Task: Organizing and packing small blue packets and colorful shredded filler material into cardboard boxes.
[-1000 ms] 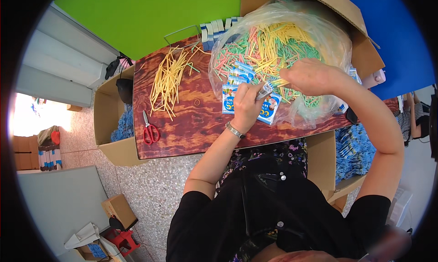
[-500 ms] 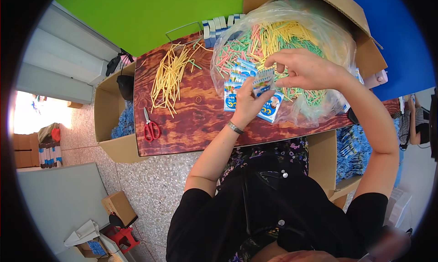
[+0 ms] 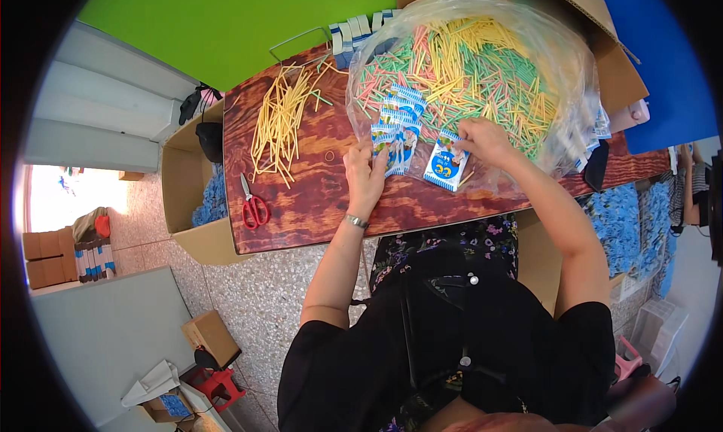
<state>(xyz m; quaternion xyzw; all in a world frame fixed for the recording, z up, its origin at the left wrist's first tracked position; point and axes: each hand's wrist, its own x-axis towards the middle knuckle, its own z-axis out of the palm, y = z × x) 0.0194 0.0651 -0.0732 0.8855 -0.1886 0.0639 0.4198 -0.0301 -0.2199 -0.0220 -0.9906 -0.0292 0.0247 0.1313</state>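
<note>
Small blue-and-white sachets lie in an overlapping row on the table, against a clear plastic bag full of short yellow, green and pink straws. My left hand is at the near left end of the row, its fingers and thumb closed at the edge of the sachets there. A separate sachet lies to the right of the row. Its upper right corner is under the pinched fingers of my right hand, whose fingertips are partly hidden.
Longer yellow straws lie loose at the left of the wood-patterned table, with red-handled scissors near its left edge. A cardboard box stands left of the table. Strips of blue packets hang at the right.
My left hand has moved left, from a raised sachet to the row's near left end. My right hand has come down from above the straws, its spread fingers now pinched at the separate sachet.
</note>
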